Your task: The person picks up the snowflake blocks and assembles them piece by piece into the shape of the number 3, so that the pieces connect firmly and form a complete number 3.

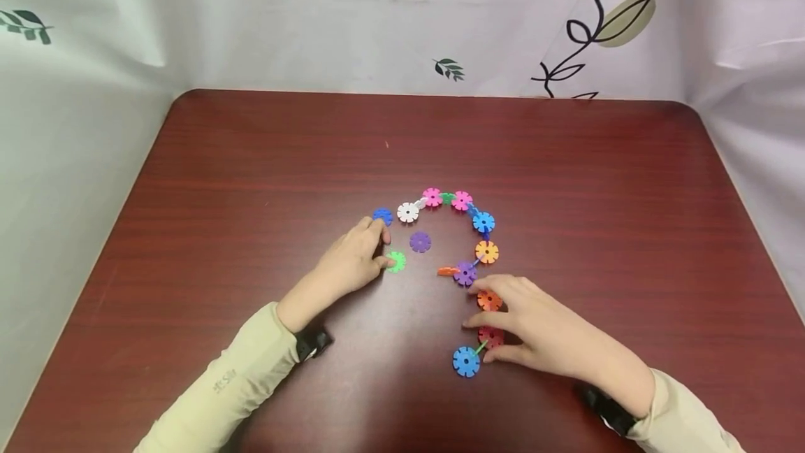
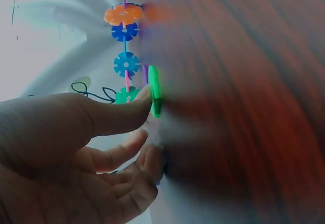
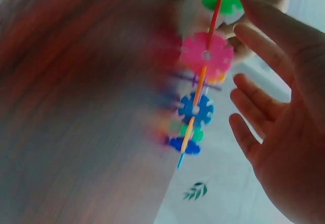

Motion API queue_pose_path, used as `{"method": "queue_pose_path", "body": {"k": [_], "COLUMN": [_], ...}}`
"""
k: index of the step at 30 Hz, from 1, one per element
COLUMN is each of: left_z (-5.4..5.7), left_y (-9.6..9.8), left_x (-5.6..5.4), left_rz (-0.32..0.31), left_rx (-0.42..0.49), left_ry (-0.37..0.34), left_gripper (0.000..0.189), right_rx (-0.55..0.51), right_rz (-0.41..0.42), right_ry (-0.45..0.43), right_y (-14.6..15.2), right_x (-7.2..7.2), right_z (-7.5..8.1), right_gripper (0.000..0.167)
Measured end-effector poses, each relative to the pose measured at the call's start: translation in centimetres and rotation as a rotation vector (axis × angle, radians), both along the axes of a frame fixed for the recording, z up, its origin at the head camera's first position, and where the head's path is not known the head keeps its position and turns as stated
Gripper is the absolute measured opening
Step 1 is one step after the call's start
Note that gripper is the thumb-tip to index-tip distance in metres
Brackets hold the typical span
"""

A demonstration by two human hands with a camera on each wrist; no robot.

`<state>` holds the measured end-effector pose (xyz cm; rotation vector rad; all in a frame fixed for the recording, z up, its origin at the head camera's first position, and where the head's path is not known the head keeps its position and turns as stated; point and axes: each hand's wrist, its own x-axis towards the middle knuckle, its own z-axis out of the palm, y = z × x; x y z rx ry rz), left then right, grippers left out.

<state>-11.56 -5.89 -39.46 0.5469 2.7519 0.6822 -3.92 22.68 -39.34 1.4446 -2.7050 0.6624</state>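
Observation:
My left hand (image 1: 352,254) is low over the table, its thumb tip against a flat green notched disc (image 1: 396,261). In the left wrist view the thumb meets the green disc's (image 2: 155,92) face, and the other fingers bend loosely. A blue disc (image 1: 382,215) lies at those fingertips, partly covered. My right hand (image 1: 525,324) spreads over the near end of a chain of linked notched discs, beside an orange-red disc (image 1: 488,300), a red disc (image 1: 491,336) and a blue end disc (image 1: 466,362). In the right wrist view its fingers stand apart beside the chain.
The chain curves away through a purple disc (image 1: 465,273), a yellow-orange disc (image 1: 487,252) and pink discs to a white disc (image 1: 407,212). A loose purple disc (image 1: 420,242) lies inside the curve. Patterned cloth (image 1: 377,19) hangs behind the brown table (image 1: 251,159).

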Motion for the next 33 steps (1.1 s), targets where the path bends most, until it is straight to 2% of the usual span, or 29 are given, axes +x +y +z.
{"method": "queue_pose_path", "body": {"k": [3,7,9,12,15,18,22,25,29,31,33], "left_z": [0.0,-0.1,-0.2,-0.2,-0.2,-0.1,-0.1,-0.2,-0.4,-0.5,-0.6], "left_y": [0.2,0.6,0.8,1.0,0.8,0.5,0.8,1.1,1.5,1.6,1.7], "left_x": [0.2,0.4,0.5,1.0,2.1,3.7,5.7,6.6,7.1,7.1,7.2], "left_rz": [-0.04,-0.086,-0.093,-0.095,-0.114,-0.151,-0.202,-0.204,-0.208,-0.195,-0.177], "left_rx": [-0.002,-0.034,-0.018,0.065,0.192,0.286,0.404,0.433,0.385,0.401,0.453], "left_ry": [-0.018,-0.024,-0.026,-0.059,-0.145,-0.219,-0.4,-0.547,-0.545,-0.548,-0.577], "left_gripper": [0.037,0.036,0.029,0.021,0.016,0.011,0.011,0.02,0.024,0.022,0.016], "right_rx": [0.014,0.035,0.036,0.036,0.032,-0.001,-0.079,-0.13,-0.166,-0.172,-0.172], "right_rz": [0.041,0.098,0.122,0.131,0.13,0.123,0.084,0.056,0.073,0.093,0.108], "right_ry": [0.003,0.046,0.069,0.1,0.142,0.174,0.179,0.173,0.196,0.209,0.222], "right_y": [-0.6,-1.4,-1.8,-2.2,-2.4,-2.5,-2.5,-2.6,-2.7,-2.7,-2.7], "right_x": [0.4,0.7,0.7,0.9,1.1,1.3,1.3,1.4,1.3,1.3,1.2], "right_z": [-0.2,-0.8,-1.1,-1.3,-1.4,-1.4,-1.4,-1.3,-1.4,-1.5,-1.5], "right_gripper": [0.035,0.03,0.026,0.02,0.017,0.021,0.021,0.017,0.019,0.019,0.019]}}
